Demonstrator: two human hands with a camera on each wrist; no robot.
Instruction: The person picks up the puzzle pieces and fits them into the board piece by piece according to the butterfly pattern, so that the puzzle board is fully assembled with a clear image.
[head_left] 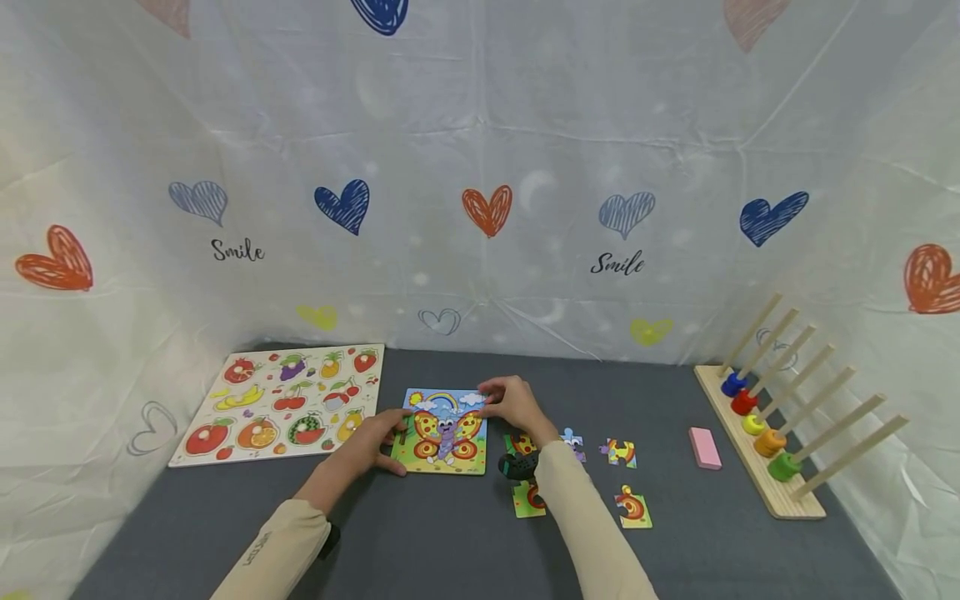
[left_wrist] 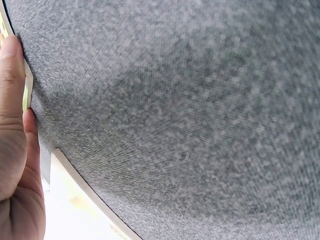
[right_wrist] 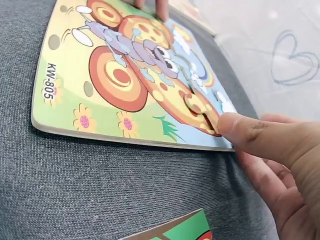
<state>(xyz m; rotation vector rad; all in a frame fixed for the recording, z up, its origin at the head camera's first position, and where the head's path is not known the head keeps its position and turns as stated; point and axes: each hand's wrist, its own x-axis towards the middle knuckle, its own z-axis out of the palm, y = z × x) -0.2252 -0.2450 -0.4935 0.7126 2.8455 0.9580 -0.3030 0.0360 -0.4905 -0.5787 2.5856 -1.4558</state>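
A square butterfly jigsaw puzzle board point(head_left: 447, 437) lies on the dark tabletop in the middle of the head view. My left hand point(head_left: 369, 443) grips its left side, thumb near the lower corner and fingers higher up. In the left wrist view, the left hand's fingers point(left_wrist: 12, 80) meet the board's pale edge. My right hand point(head_left: 517, 406) pinches the upper right corner; in the right wrist view its thumb point(right_wrist: 240, 127) rests on the printed face point(right_wrist: 175, 85), with the other fingers by the edge.
Several loose puzzle pieces point(head_left: 634, 508) lie right of the board, some partly behind the right wrist. A fruit peg board point(head_left: 264, 371) is at the left. Farther right are a pink block point(head_left: 705, 448) and a wooden ring stacker point(head_left: 806, 506) with upright pegs. A printed white curtain point(head_left: 480, 275) hangs behind.
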